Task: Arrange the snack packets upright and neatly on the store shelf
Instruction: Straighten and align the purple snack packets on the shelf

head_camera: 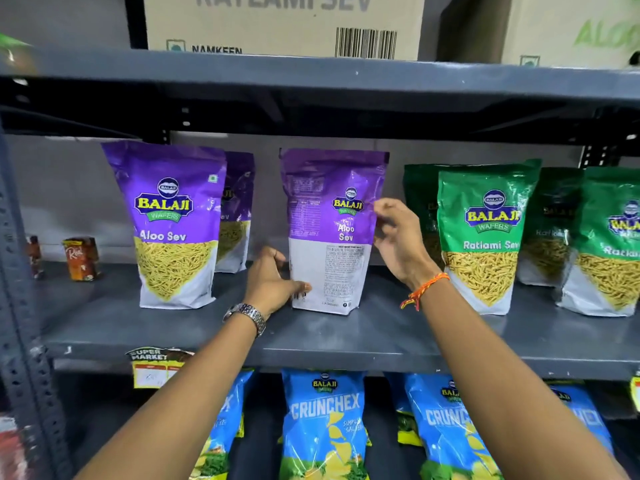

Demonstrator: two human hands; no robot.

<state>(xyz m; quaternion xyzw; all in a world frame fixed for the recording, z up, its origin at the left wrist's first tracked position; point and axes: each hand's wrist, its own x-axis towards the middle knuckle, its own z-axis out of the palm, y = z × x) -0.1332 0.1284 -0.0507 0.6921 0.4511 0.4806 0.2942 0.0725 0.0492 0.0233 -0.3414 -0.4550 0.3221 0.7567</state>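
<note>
Lower shelf, nearest the camera: blue Crunchex packets stand in a row beneath the grey shelf, partly hidden by both forearms. A yellow price tag hangs from the shelf's front edge at left.

On the shelf, centre: the left hand, a metal watch on its wrist, grips the lower left edge of a purple Aloo Sev packet, thumb on its face. The right hand, an orange thread band on its wrist, is partly open, fingers curled at the packet's right edge; contact cannot be confirmed. The packet stands upright, its printed back panel facing outward.

To the left, a second Aloo Sev packet stands upright, front outward, with another behind it. To the right, green Ratlami Sev packets stand upright in rows.

Far left, a small orange carton stands near the wall.

Above, cardboard cartons rest on the top shelf.
</note>
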